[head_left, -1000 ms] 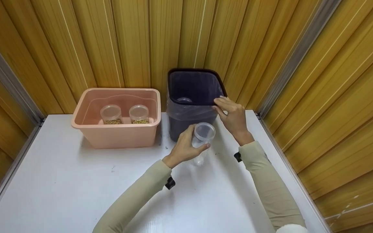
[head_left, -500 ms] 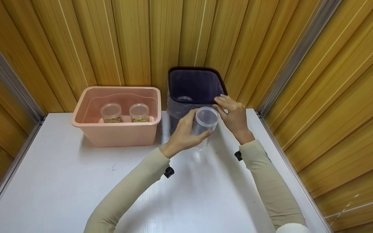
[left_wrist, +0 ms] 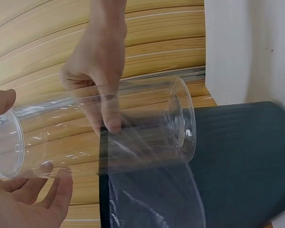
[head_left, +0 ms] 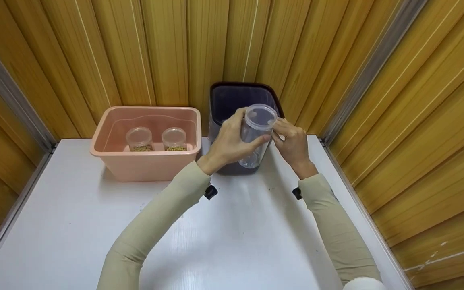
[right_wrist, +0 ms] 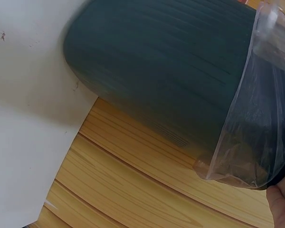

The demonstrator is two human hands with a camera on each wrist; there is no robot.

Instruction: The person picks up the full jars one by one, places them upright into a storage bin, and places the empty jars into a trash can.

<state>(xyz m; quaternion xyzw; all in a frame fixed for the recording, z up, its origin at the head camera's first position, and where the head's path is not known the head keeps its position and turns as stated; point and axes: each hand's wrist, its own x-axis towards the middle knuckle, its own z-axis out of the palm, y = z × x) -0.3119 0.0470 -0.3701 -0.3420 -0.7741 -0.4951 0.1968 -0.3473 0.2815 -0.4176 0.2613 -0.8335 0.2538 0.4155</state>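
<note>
My left hand (head_left: 226, 147) grips a clear plastic jar (head_left: 261, 114) round its upper part, in front of the dark bin (head_left: 232, 168). In the left wrist view the see-through jar (left_wrist: 147, 109) lies across the picture, with the left fingers (left_wrist: 52, 194) curled about its top end. My right hand (head_left: 293, 147) pinches the bin's rim at the near right corner, thumb outside, over the folded clear liner (right_wrist: 247, 128). Part of the right fingers is hidden behind the jar in the head view. The jar blocks much of the bin's near rim.
A pink tub (head_left: 147, 169) stands left of the bin, holding two lidded clear jars (head_left: 139, 137) with small yellowish-green pieces inside. Both containers stand on the white table (head_left: 232, 249) close to the wood-patterned back wall (head_left: 167, 52). A similar wall rises at the right.
My left hand has raised the jar and brought it forward, up to the bin's near rim beside the right hand. The right hand has stayed at the rim.
</note>
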